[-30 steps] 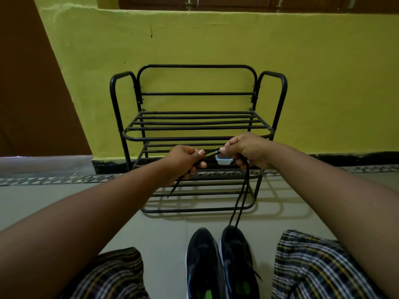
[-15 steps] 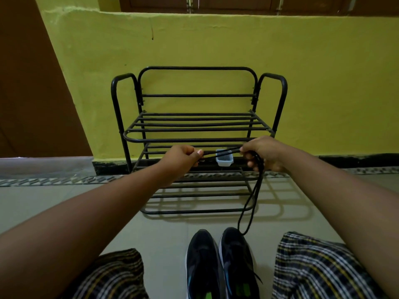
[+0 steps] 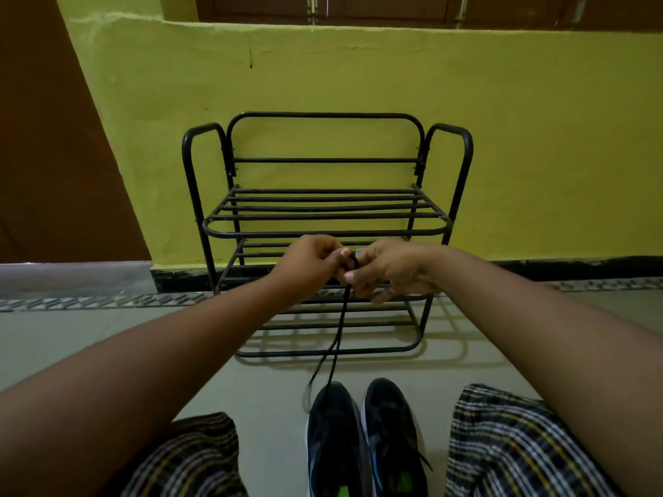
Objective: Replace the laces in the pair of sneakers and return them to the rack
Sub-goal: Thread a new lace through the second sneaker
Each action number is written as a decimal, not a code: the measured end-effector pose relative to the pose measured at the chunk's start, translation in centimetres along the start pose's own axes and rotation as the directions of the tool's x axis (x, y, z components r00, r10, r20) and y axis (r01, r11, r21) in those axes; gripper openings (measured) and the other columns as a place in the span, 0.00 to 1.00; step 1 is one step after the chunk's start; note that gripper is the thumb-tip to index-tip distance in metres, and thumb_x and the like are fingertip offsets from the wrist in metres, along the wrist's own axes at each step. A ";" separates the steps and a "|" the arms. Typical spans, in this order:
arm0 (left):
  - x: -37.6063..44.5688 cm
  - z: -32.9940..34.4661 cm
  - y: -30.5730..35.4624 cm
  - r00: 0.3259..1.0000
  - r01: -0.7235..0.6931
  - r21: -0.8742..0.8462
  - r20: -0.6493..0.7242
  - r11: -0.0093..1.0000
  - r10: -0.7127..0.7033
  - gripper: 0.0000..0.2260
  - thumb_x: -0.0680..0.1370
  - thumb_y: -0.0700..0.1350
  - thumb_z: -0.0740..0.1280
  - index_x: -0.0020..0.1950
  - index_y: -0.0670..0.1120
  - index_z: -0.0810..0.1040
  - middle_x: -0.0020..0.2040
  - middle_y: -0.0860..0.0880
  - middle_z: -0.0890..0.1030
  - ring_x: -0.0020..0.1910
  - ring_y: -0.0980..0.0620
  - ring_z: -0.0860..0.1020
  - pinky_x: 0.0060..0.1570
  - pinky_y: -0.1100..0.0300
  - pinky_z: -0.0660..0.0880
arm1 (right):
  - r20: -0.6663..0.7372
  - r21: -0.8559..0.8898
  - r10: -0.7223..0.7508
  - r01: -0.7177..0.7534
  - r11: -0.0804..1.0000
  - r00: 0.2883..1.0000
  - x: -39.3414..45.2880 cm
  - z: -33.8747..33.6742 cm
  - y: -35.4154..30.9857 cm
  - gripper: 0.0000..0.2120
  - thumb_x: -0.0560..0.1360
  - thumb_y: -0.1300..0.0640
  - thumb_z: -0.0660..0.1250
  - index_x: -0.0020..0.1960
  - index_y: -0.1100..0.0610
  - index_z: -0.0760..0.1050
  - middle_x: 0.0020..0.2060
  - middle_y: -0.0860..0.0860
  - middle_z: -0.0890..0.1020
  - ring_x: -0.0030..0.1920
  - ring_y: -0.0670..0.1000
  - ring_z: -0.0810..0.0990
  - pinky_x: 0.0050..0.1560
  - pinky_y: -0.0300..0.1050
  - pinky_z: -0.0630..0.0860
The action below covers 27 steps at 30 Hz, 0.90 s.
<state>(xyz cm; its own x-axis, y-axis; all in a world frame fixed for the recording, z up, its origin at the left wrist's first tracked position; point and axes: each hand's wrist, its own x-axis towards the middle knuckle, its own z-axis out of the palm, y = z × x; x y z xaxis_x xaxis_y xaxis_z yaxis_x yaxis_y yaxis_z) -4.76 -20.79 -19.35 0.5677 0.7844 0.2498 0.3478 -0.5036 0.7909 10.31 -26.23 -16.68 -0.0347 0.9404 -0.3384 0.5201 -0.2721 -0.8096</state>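
Your left hand (image 3: 308,261) and right hand (image 3: 389,269) meet in front of the rack (image 3: 323,231), both pinching a black lace (image 3: 339,328) whose ends hang toward the floor. Below them the two sneakers (image 3: 362,439) stand side by side between your knees; whether they are laced cannot be told. Judging by that, relacing is unfinished, and the rack's shelves hold no shoes yet.
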 end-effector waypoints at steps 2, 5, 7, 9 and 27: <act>0.0 -0.3 0.0 1.000 0.005 0.005 -0.020 1.000 -0.005 0.07 0.80 0.46 0.62 0.49 0.45 0.79 0.39 0.46 0.82 0.35 0.55 0.79 0.33 0.63 0.74 | -0.022 0.023 -0.011 0.011 1.000 1.000 0.1 0.0 0.0 0.04 0.77 0.58 0.64 0.48 0.56 0.78 0.44 0.52 0.80 0.49 0.52 0.77 0.54 0.53 0.74; -0.1 -0.5 0.0 1.000 0.020 -0.036 -0.018 0.999 -0.021 0.06 0.80 0.45 0.62 0.51 0.45 0.78 0.39 0.46 0.82 0.22 0.65 0.72 0.22 0.72 0.65 | -0.064 0.048 -0.015 0.018 0.999 0.998 0.3 -0.3 0.2 0.05 0.77 0.58 0.65 0.45 0.57 0.78 0.42 0.51 0.81 0.48 0.51 0.79 0.55 0.54 0.74; 0.0 -0.5 -0.3 1.000 0.023 -0.030 -0.018 0.999 -0.023 0.06 0.80 0.45 0.62 0.51 0.47 0.77 0.39 0.47 0.82 0.21 0.64 0.69 0.22 0.71 0.64 | -0.070 0.026 -0.008 0.009 1.000 0.998 0.3 -0.5 0.4 0.05 0.77 0.58 0.65 0.44 0.57 0.78 0.42 0.52 0.81 0.49 0.52 0.79 0.55 0.53 0.74; 0.1 -0.5 -0.5 0.999 0.025 -0.004 -0.021 1.000 -0.025 0.05 0.80 0.46 0.63 0.50 0.48 0.78 0.39 0.48 0.81 0.22 0.63 0.68 0.23 0.69 0.64 | -0.078 0.018 -0.001 0.002 1.000 0.997 0.2 -0.8 0.6 0.06 0.77 0.58 0.65 0.43 0.57 0.78 0.43 0.53 0.82 0.49 0.53 0.79 0.55 0.53 0.74; 0.1 -0.9 -0.3 0.991 0.123 -0.152 -0.038 0.981 -0.130 0.05 0.79 0.45 0.63 0.48 0.47 0.78 0.41 0.48 0.82 0.28 0.60 0.71 0.28 0.67 0.67 | -0.178 0.033 0.037 -0.032 0.999 0.983 -0.6 -2.4 0.7 0.07 0.79 0.58 0.61 0.46 0.58 0.76 0.40 0.55 0.82 0.47 0.54 0.81 0.56 0.53 0.74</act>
<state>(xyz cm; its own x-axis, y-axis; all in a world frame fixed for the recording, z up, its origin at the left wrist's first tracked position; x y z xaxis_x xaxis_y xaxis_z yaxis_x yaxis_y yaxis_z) -5.44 -20.28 -19.06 0.4886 0.8566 0.1656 0.2974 -0.3419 0.8914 12.77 -26.46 -15.91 0.1371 0.9509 -0.2775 0.4926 -0.3085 -0.8137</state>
